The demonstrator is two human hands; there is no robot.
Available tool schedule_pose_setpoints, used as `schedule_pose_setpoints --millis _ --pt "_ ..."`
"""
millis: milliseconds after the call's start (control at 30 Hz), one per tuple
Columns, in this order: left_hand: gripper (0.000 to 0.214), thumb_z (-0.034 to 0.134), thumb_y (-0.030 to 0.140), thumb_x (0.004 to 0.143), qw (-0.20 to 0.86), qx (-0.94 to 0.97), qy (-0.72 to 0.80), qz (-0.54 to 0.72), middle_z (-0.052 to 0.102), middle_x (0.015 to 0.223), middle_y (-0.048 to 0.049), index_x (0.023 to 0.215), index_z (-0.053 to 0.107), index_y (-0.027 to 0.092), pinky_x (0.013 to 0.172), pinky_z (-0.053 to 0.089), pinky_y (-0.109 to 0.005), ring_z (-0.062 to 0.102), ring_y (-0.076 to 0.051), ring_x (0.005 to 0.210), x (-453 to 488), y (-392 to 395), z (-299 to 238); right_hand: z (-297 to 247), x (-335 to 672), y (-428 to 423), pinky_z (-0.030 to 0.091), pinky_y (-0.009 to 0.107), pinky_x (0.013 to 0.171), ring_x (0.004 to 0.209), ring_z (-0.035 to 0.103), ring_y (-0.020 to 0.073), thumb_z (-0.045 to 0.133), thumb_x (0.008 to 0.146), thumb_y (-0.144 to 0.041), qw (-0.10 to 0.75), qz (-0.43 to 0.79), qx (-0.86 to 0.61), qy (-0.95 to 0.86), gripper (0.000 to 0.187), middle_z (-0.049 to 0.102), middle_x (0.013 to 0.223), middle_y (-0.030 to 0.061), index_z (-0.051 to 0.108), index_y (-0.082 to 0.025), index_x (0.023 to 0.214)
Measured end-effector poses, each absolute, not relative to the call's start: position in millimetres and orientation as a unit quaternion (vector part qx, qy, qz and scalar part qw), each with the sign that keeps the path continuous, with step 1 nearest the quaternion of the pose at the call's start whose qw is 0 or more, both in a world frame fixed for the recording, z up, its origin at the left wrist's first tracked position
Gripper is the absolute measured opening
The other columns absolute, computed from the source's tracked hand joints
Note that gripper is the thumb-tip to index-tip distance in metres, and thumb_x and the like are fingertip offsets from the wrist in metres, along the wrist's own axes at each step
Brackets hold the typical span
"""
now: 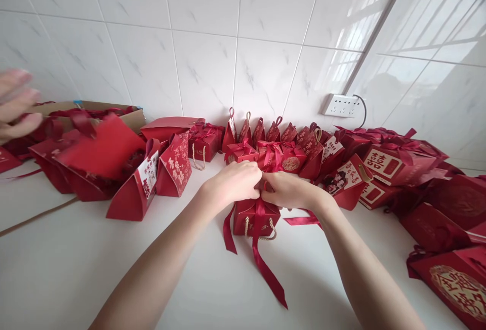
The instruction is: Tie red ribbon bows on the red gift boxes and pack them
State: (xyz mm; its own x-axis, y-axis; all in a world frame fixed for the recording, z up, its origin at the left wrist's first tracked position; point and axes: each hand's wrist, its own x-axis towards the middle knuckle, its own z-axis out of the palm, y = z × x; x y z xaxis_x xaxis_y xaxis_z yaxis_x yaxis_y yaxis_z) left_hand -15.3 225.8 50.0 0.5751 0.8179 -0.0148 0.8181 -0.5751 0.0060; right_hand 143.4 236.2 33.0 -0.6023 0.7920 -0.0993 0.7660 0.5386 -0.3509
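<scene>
Pinching burgundy satin ribbon (259,218) with left hand (240,178) and right hand (283,188) curled nearly closed, touching; cannot tell exact finger grip. Reaching equally over rope-handled red gift box (243,211), directly beneath on white tabletop (201,279), with long axis seemingly crosswise.

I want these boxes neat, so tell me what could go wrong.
The ribbon trails onto the counter, so it might twist or snag. The left hand and right hand are right above the box, so hard pulling might dent it. Other boxes stand close behind, so a bump could shift them.
</scene>
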Motion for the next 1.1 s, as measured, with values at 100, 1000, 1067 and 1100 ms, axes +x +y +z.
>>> schedule_pose_setpoints --millis 100,1000,1067,1100 --pt "0.006 0.049 0.012 0.07 0.026 0.88 0.474 -0.008 0.057 0.074 -0.0063 0.066 0.05 0.016 0.052 0.032 -0.029 0.054 -0.019 0.067 -14 224 49 32 143 236 0.03 0.021 0.041 0.045 0.05 0.0092 0.044 0.074 -0.015 0.03 0.2 -0.442 -0.874 0.006 0.053 0.058 -0.0034 0.04 -0.02 0.073" --pt "0.009 0.055 0.022 0.072 0.026 0.888 0.458 -0.03 0.062 0.079 -0.0069 0.067 0.05 0.016 0.052 0.034 -0.029 0.06 -0.022 0.073 -14 226 48 37 154 236 0.037 0.016 0.033 0.044 0.06 0.0108 0.04 0.085 -0.019 -0.003 0.29 -0.468 -0.835 0.01 0.057 0.066 -0.0011 0.042 -0.019 0.075" --pt "0.009 0.054 0.023 0.072 0.019 0.891 0.453 -0.017 0.062 0.082 -0.0073 0.069 0.051 0.016 0.053 0.035 -0.03 0.061 -0.022 0.076 -15 226 49 37 153 235 0.036 0.017 0.033 0.043 0.059 0.0103 0.041 0.085 -0.019 0.002 0.283 -0.477 -0.832 0.009 0.056 0.065 -0.0016 0.041 -0.019 0.075" --pt "0.009 0.054 0.024 0.073 0.019 0.891 0.454 -0.01 0.062 0.083 -0.0077 0.07 0.051 0.016 0.054 0.036 -0.03 0.061 -0.023 0.077 -15 226 49 36 153 235 0.036 0.017 0.033 0.043 0.058 0.0101 0.042 0.084 -0.018 0.006 0.282 -0.48 -0.831 0.008 0.055 0.064 -0.002 0.041 -0.019 0.076"
